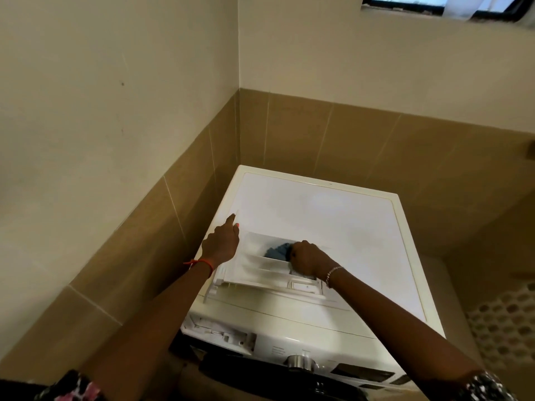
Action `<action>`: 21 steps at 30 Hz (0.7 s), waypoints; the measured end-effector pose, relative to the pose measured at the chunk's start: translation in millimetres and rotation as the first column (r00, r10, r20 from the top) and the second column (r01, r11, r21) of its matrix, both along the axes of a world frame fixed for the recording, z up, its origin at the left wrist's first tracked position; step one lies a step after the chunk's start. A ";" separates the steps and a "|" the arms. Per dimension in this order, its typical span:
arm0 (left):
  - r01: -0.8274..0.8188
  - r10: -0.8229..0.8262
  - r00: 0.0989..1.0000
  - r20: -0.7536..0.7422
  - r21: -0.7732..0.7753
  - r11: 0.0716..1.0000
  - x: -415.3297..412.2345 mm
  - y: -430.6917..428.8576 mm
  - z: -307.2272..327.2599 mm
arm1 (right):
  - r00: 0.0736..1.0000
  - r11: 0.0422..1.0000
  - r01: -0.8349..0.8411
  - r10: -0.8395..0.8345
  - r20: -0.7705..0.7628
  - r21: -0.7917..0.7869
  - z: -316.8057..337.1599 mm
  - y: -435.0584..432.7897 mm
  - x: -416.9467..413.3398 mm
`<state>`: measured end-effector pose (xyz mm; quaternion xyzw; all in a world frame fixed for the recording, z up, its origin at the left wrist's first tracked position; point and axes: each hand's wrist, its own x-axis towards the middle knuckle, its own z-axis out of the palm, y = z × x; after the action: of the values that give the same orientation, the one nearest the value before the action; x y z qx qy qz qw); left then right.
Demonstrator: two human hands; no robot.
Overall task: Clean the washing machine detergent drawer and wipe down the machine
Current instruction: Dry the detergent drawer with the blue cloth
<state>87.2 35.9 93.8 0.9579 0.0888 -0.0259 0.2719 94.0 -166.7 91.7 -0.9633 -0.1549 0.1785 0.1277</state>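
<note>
Detergent drawer (pixel 252 274) is out and sitting on top of the washing machine (pixel 341 224), toward the near left. Left hand (pixel 221 244) pinches the drawer's far left edge to steady it. Right hand (pixel 308 259) is bunched around a blue cloth (pixel 275 251), pushed down into a right-side compartment.

One washing machine (pixel 333 215) is standing in the corner, carrying one detergent drawer (pixel 254 270) on its top, with one blue cloth (pixel 276 251) lying inside. Two hands are reaching in: the left hand (pixel 221 241) wearing one red bracelet (pixel 202 263), the right hand (pixel 308 260) one beaded bracelet (pixel 333 274). One knob (pixel 299 361) is showing near, one window (pixel 434 2) far right.
</note>
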 end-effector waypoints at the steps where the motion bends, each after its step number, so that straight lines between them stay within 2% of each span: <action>1: 0.001 -0.001 1.000 0.000 0.005 1.000 -0.3 -1.6 0.1 | 1.000 1.000 0.004 -0.003 0.013 -0.011 0.0 -4.9 -4.2; 3: 0.008 -0.008 1.000 -0.007 0.025 1.000 -1.5 -5.2 1.7 | 0.997 0.997 0.073 -0.074 0.036 0.037 -3.3 -11.6 -9.2; 4: 0.014 -0.013 1.000 -0.009 0.030 0.999 -2.3 -5.6 1.6 | 0.985 0.980 0.169 -0.171 0.017 0.108 -3.7 -14.8 -8.4; 5: 0.017 -0.017 1.000 -0.011 0.028 0.999 -2.1 -5.2 0.3 | 0.953 0.930 0.301 -0.301 -0.033 0.213 -0.8 -19.8 -5.5; 6: 0.019 -0.019 1.000 -0.014 0.016 1.000 -1.8 -4.4 -0.5 | 0.893 0.840 0.448 -0.432 -0.124 0.307 4.5 -26.8 -1.8; 8: 0.020 -0.020 1.000 -0.024 -0.020 1.000 -1.6 -2.3 -1.9 | 0.711 0.545 0.702 -0.571 -0.410 0.459 16.6 -44.0 3.6; 10: 0.022 -0.022 0.999 -0.023 -0.030 0.999 -1.0 -2.5 -2.5 | 0.524 0.123 0.831 -0.501 -0.688 0.543 31.8 -58.2 6.3; 11: 0.021 -0.022 1.000 -0.021 -0.031 0.999 -1.0 -2.8 -2.5 | 0.465 -0.059 0.841 -0.430 -0.774 0.538 40.2 -61.1 5.7; 12: 0.018 -0.019 1.000 -0.016 -0.035 0.999 -1.2 -3.2 -2.1 | 0.462 -0.150 0.821 -0.392 -0.796 0.551 48.0 -60.7 6.1; 13: 0.016 -0.017 1.000 -0.014 -0.037 0.999 -1.1 -3.1 -2.7 | 0.517 -0.120 0.780 -0.430 -0.740 0.614 53.1 -56.3 7.1; 14: 0.019 -0.019 1.000 -0.011 -0.039 0.999 -1.2 -2.7 -2.8 | 0.598 -0.002 0.719 -0.507 -0.621 0.695 56.6 -48.0 6.9; 16: 0.027 -0.028 1.000 -0.009 -0.045 0.999 -1.5 -2.0 -2.5 | 0.768 0.312 0.531 -0.570 -0.292 0.788 59.4 -25.4 3.5; 17: 0.029 -0.029 1.000 -0.009 -0.045 0.999 -1.9 -1.6 -2.6 | 0.837 0.488 0.406 -0.537 -0.100 0.773 56.0 -12.4 0.8; 18: 0.027 -0.027 1.000 -0.010 -0.039 0.999 -2.8 -1.7 -1.7 | 0.885 0.649 0.292 -0.462 0.059 0.702 48.6 0.5 -1.3; 19: 0.025 -0.025 1.000 -0.009 -0.033 0.999 -3.1 -1.4 -1.7 | 0.924 0.768 0.200 -0.354 0.143 0.608 36.0 13.4 -2.4; 21: 0.025 -0.025 1.000 -0.009 -0.031 0.999 -3.5 -1.4 -2.1 | 0.986 0.928 0.025 -0.084 0.143 0.373 15.6 36.8 -9.8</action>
<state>83.7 34.5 91.7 0.9545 0.0776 -0.0352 0.2857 84.2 -129.9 107.3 -0.9369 -0.1683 0.0664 0.2992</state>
